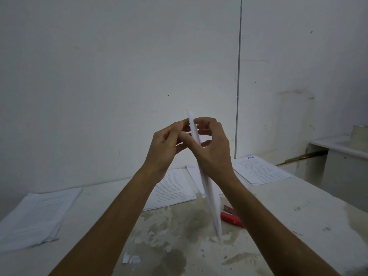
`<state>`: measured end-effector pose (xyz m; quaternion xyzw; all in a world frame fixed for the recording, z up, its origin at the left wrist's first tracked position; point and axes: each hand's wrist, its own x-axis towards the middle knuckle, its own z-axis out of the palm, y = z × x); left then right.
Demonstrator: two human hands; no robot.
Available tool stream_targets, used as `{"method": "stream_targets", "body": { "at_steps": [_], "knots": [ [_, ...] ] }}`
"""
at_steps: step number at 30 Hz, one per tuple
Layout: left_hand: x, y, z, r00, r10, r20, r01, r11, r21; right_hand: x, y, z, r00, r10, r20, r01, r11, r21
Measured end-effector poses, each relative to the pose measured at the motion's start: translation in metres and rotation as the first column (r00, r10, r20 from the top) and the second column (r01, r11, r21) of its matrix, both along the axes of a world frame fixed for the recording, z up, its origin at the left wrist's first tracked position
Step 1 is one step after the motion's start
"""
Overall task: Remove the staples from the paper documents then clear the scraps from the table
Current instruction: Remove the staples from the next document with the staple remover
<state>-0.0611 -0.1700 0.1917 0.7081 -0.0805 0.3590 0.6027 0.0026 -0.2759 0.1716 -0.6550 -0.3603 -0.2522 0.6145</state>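
Observation:
I hold a white paper document (211, 198) edge-on and upright above the table, its lower corner hanging near the tabletop. My left hand (165, 146) and my right hand (212, 148) both pinch its top corner from either side. Small torn paper scraps (130, 258) lie on the table in front, with more scraps (157, 233) a little farther back. A red staple remover (232, 216) lies on the table just right of the hanging paper. No staple can be made out.
A stained white table (288, 216) carries printed paper stacks: one at the left (37, 214), one at the middle back (172, 189), one at the right back (260, 169). A white wall stands close behind. A low shelf (342, 148) sits at the right.

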Motion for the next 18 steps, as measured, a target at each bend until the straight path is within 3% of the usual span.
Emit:
{"method": "stream_targets", "body": {
  "at_steps": [6,10,15,18],
  "knots": [
    [-0.004,0.010,-0.006,0.996,0.082,0.027,-0.084,0.988,0.127,-0.003,0.004,0.002,0.999,0.050,-0.009,-0.048,0.992,0.120],
    [-0.006,0.026,-0.024,0.948,0.313,0.062,-0.319,0.924,0.209,-0.003,0.005,0.002,0.985,0.156,-0.070,-0.140,0.970,0.198],
    [-0.019,0.063,-0.052,0.731,0.683,0.018,-0.681,0.727,0.081,0.003,0.003,0.000,0.902,0.375,-0.215,-0.291,0.895,0.338],
    [-0.035,0.084,-0.061,0.745,0.643,-0.177,-0.653,0.757,0.000,0.006,0.007,0.000,0.814,0.493,-0.307,-0.346,0.836,0.425]
  ]
}}
